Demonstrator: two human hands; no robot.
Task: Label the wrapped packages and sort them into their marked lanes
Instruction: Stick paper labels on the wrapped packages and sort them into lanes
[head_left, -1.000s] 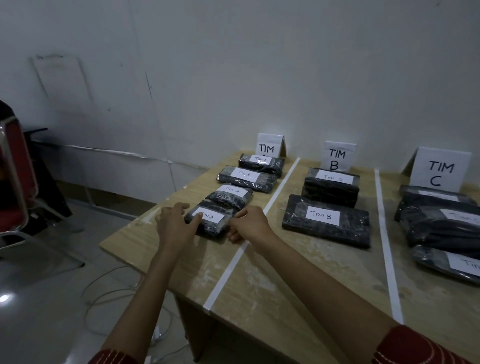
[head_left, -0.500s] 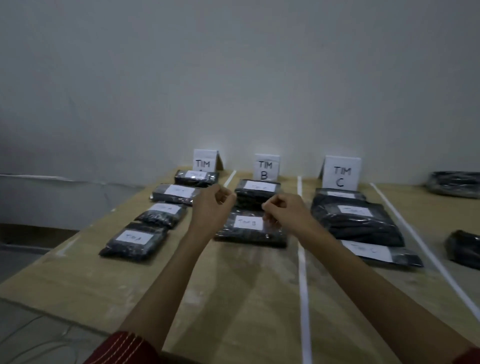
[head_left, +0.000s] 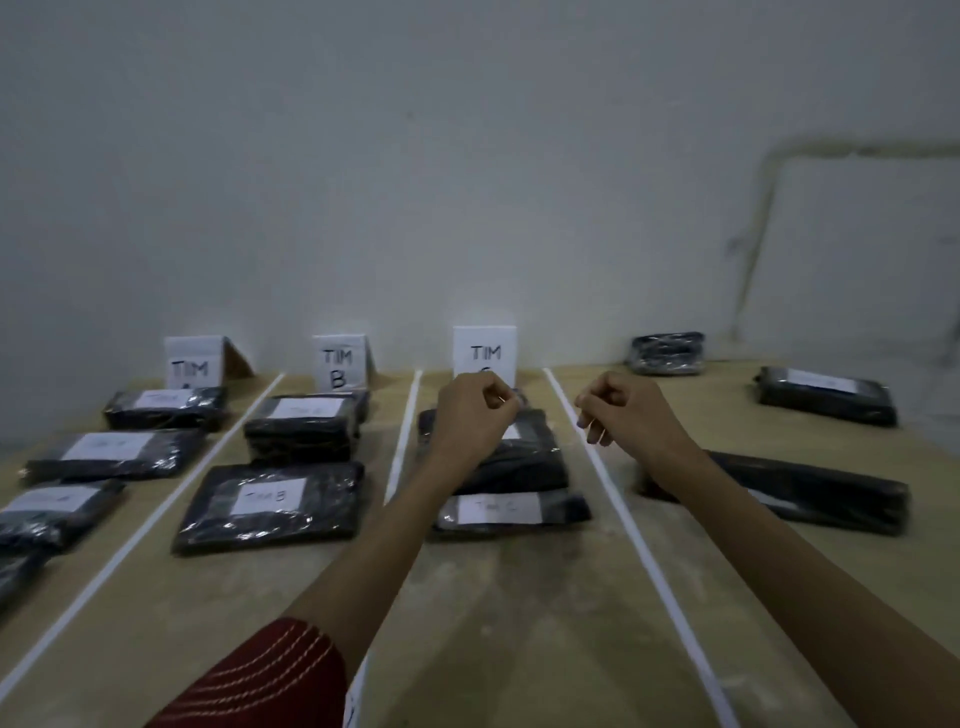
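**Hovering hands above the third lane, packages lying in their lanes**

Left hand is raised over the third lane. Its fingers are curled in with the thumb against the forefinger, and nothing is visible in it. Right hand is just right of it, above the third tape line, fingers also curled, nothing seen inside. The hands are apart and touch no package. Dark red sleeve with pale stitching sits at the near edge.

Pale wooden tabletop is split near to far by white tape: first tape line, second tape line, then the third. Folded white sign cards stand at the far end:
- left card reads "TIM", letter hidden
- middle card reads "TIM B"
- third card reads "TIM", letter behind the left hand

Left lane: a row of black plastic-wrapped packages with white labels, writing too blurred to read.

Middle lane: far stacked package, and near it the flat "TIM B" package.

Third lane: dark stack partly behind the left hand, and the flat "TIM C" package just near of it.

Right of the third line, well apart:
- small far package by the wall
- far-right package with a pale blurred label
- long near package partly behind the right forearm
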